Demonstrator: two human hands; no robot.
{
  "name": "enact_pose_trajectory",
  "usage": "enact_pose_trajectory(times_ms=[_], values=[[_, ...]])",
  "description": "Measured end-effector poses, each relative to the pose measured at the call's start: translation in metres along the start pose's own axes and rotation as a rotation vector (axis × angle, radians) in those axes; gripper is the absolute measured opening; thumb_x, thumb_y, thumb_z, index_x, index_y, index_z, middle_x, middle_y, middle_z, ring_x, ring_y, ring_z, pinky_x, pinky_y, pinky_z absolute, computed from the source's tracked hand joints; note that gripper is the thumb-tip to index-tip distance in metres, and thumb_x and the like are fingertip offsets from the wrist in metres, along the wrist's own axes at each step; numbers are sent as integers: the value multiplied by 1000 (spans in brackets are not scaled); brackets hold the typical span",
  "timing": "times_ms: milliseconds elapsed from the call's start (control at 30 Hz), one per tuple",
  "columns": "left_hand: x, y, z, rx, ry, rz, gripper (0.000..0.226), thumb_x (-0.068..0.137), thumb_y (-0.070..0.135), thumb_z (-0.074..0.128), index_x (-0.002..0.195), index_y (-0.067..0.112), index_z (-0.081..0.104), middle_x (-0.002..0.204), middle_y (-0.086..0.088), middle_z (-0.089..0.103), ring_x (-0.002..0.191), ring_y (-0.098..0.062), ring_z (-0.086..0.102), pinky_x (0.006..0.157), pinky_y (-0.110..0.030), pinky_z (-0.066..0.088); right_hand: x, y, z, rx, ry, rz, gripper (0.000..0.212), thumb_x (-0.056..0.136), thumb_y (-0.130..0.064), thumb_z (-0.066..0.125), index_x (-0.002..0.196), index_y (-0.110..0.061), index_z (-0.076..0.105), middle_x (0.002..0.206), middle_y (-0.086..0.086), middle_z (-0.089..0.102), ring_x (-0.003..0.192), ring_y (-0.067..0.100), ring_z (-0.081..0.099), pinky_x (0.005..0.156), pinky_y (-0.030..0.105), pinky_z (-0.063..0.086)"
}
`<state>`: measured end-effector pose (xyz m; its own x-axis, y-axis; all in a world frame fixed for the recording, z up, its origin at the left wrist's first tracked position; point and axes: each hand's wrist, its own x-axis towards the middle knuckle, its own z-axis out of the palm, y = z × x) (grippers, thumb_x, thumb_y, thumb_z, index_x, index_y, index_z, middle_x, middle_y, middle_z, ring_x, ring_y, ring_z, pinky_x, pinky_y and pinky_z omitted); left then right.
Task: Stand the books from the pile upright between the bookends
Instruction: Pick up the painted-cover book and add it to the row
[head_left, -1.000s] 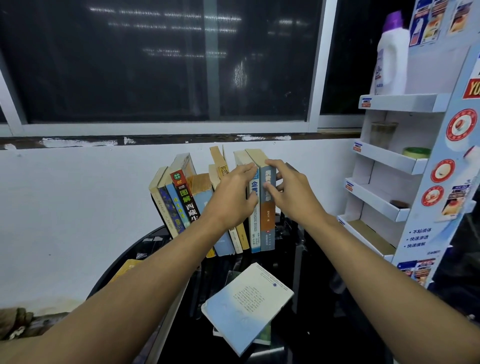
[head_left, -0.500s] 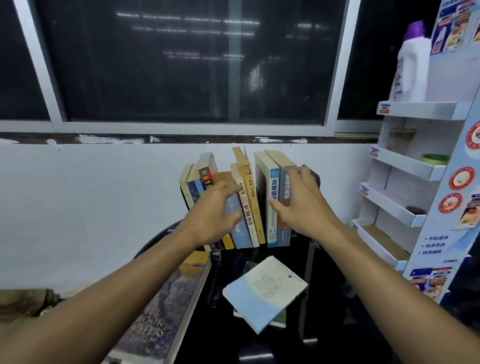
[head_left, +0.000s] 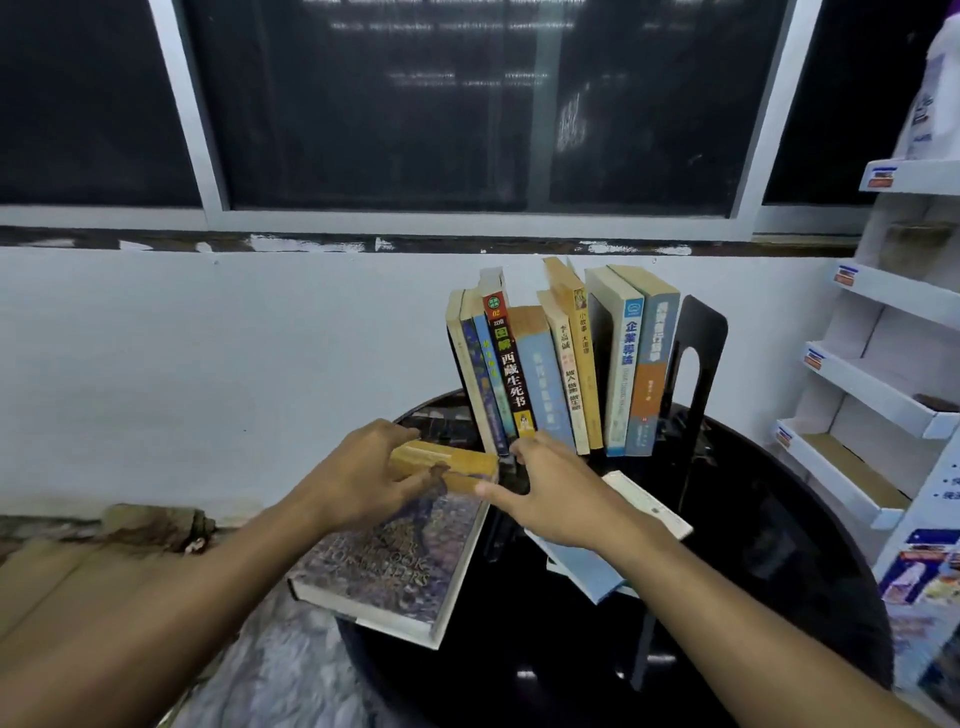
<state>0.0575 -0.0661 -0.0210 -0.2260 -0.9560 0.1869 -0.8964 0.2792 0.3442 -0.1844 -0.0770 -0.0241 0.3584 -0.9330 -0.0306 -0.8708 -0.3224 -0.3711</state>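
Note:
Several books (head_left: 550, 374) stand upright in a row at the back of the round black table (head_left: 753, 571), with a black bookend (head_left: 698, 338) against the right end. A large book with a purple and yellow cover (head_left: 400, 571) lies flat on the table's left side, overhanging the edge. My left hand (head_left: 363, 480) grips its far end, thumb on the cover. My right hand (head_left: 556, 491) is spread beside that book's far right corner, thumb touching its edge. A light-blue book (head_left: 592, 571) lies flat under my right wrist on other flat books.
A white cardboard display rack (head_left: 883, 374) stands at the right, close to the table. A white wall and a dark window run behind the row of books. Left of the table, lower down, are cardboard (head_left: 62, 571) and a pale rug (head_left: 291, 670).
Both hands have left the upright row and come down to the large flat book on the left. The view has swung left and down.

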Motion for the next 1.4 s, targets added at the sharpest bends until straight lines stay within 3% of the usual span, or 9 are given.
enact_pose_trajectory(times_ms=[133, 233, 467, 700, 900, 1100, 1233, 1300, 1400], values=[[-12, -24, 4, -19, -28, -62, 48, 84, 67, 58, 105, 25, 70, 100, 3, 69, 92, -17, 66, 71, -28, 47, 3, -9, 26, 43, -56, 53, 66, 89, -71, 51, 122, -13, 53, 122, 7, 45, 121, 27, 44, 100, 43, 44], [-18, -35, 7, -37, -34, -117, 55, 82, 74, 59, 97, 23, 72, 88, 7, 73, 78, -11, 67, 72, -31, 54, 3, -15, 41, 83, -10, 80, 61, 83, -78, 51, 112, -24, 60, 112, 3, 48, 118, 22, 45, 98, 44, 46], [-19, -44, 14, -64, -101, -195, 57, 88, 64, 61, 116, 15, 71, 104, -1, 75, 90, -16, 69, 81, -29, 54, 17, -25, 51, 104, 2, 149, 72, 74, -87, 49, 71, -15, 53, 99, 6, 54, 101, 25, 54, 81, 41, 50], [-22, -44, 17, -110, -74, -187, 60, 87, 60, 64, 123, 12, 67, 112, -3, 73, 88, -14, 64, 81, -24, 50, 27, -19, 55, 135, -58, 135, 84, 64, -93, 49, 113, -27, 66, 119, 3, 51, 118, 21, 46, 97, 43, 48], [-32, -41, 21, -120, -6, -233, 58, 84, 64, 66, 112, 13, 71, 101, 0, 73, 83, -11, 63, 80, -27, 53, 27, -18, 49, 156, -100, 107, 75, 75, -79, 61, 116, -16, 60, 120, 4, 52, 106, 17, 56, 91, 35, 50], [-41, -41, 25, -106, -19, -265, 64, 79, 70, 65, 105, 12, 71, 101, -8, 75, 91, -22, 69, 85, -40, 56, 32, -11, 45, 243, -145, 54, 112, 38, -102, 53, 123, -29, 57, 128, -1, 56, 107, 17, 60, 98, 42, 51], [-48, -49, 27, -120, -46, -293, 74, 69, 83, 60, 91, 12, 64, 89, -7, 70, 93, -27, 69, 83, -43, 54, 28, -14, 37, 278, -215, 17, 78, 73, -72, 69, 134, -26, 55, 126, -2, 63, 107, 17, 62, 100, 41, 50], [-48, -51, 28, -162, -61, -301, 80, 69, 86, 58, 92, 10, 67, 88, -8, 72, 88, -25, 70, 80, -42, 55, 29, -15, 39, 258, -204, 23, 76, 73, -72, 68, 131, -25, 56, 122, -2, 64, 104, 16, 64, 98, 42, 52], [-42, -50, 29, -234, -59, -309, 58, 78, 72, 66, 98, 17, 73, 90, -2, 76, 79, -14, 70, 78, -38, 57, 30, -18, 43, 260, -145, 24, 64, 77, -69, 69, 121, -24, 62, 116, -5, 66, 103, 14, 64, 98, 38, 52]])
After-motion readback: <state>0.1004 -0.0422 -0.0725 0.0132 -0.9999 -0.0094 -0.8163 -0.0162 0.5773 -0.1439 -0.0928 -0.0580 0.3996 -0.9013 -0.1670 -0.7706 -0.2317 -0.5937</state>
